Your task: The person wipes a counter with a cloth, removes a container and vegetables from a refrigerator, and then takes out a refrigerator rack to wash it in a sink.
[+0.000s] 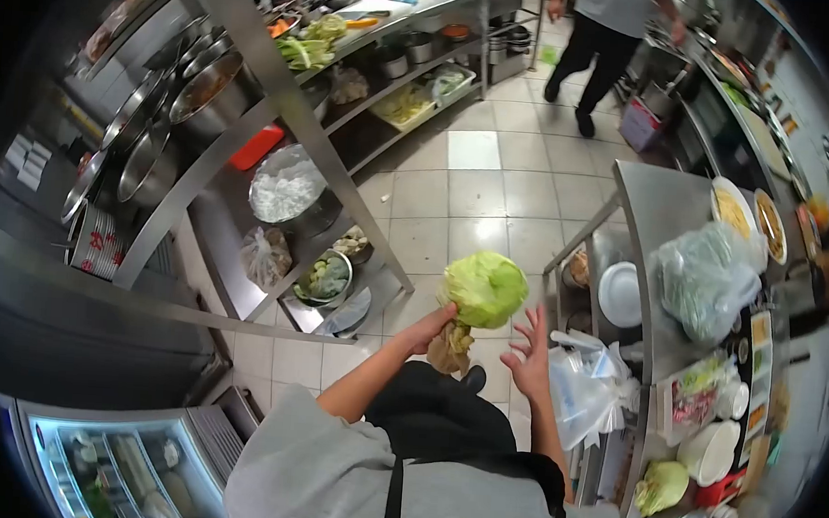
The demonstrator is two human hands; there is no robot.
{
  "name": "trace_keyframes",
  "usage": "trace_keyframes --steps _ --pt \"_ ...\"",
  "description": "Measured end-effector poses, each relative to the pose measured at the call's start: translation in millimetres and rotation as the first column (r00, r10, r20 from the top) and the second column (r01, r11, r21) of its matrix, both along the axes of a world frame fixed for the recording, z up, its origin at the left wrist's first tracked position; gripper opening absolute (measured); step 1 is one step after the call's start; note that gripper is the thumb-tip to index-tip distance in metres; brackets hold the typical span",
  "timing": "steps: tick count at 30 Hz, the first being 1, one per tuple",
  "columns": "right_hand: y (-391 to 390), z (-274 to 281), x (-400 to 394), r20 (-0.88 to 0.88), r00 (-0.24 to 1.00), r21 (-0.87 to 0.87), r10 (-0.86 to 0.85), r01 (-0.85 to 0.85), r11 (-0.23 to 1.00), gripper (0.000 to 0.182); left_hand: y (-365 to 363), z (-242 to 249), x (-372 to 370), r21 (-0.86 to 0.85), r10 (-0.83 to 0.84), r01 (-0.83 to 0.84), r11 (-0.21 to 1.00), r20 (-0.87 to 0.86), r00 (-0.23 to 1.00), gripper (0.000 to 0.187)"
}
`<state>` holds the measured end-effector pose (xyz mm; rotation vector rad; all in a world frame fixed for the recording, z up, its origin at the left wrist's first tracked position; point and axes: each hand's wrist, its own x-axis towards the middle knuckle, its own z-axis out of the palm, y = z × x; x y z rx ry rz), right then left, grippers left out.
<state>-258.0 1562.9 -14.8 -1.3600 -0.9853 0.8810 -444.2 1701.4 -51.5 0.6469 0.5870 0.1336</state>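
- Head view, the thing in hand: a pale green lettuce head is up in the air before the person's body, above the tiled floor. A brown, crumpled piece, seemingly withered outer leaf, hangs below it.
- Head view, left: the left hand has its fingers grasping the lower left side of the head, where green meets brown. The hold looks one-sided, so a palm set further under the weight would probably steady it better.
- Head view, right: the right hand is just beside the head, fingers spread and released, seemingly grasping nothing. From there it is well placed to support the far side, or to take hold of loose leaf near its base rather than at the tip, where it would likely tear.
- Head view, pressure: firm but light fingers seem best, since the green leaves look tender and could bruise.
- Head view, surroundings: on the right stands a metal bench, with plastic bags hanging near the right forearm. Elbows held in should help avoid snagging them, and a low hold would soften any drop.
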Motion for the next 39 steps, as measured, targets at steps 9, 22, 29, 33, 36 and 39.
trace_keyframes --steps 9,22,29,33,36,39 --pt "178.1 -5.6 1.1 -0.457 0.847 0.051 0.270 -0.278 0.959 0.089 79.1 23.9 -22.6 0.386 0.168 -0.141 0.912 -0.036 0.985 0.081" --pt "347.5 46.9 30.4 -0.133 0.915 -0.018 0.382 -0.387 0.922 0.095 247.8 -9.5 32.9 -0.023 0.552 -0.553 0.833 0.122 0.825 0.058" --pt "401.8 4.0 109.7 -0.240 0.955 -0.183 0.177 -0.223 0.957 0.065 387.1 -13.8 55.1 -0.008 0.634 -0.692 0.722 0.409 0.656 0.065" --pt "411.3 -23.2 162.5 -0.235 0.970 -0.370 0.055 -0.142 0.918 0.055 456.8 -1.5 50.0 -0.059 0.785 -0.822 0.566 0.344 0.516 0.064" --pt "422.1 -43.6 190.4 -0.195 0.981 -0.487 0.020 -0.115 0.866 0.052 515.5 11.7 40.6 0.031 0.871 -0.908 0.419 0.268 0.411 0.061" --pt "439.9 -50.5 204.4 -0.072 0.994 -0.524 0.076 -0.103 0.846 0.052 587.6 40.1 24.4 0.155 0.915 -0.951 0.267 0.270 0.300 0.061"
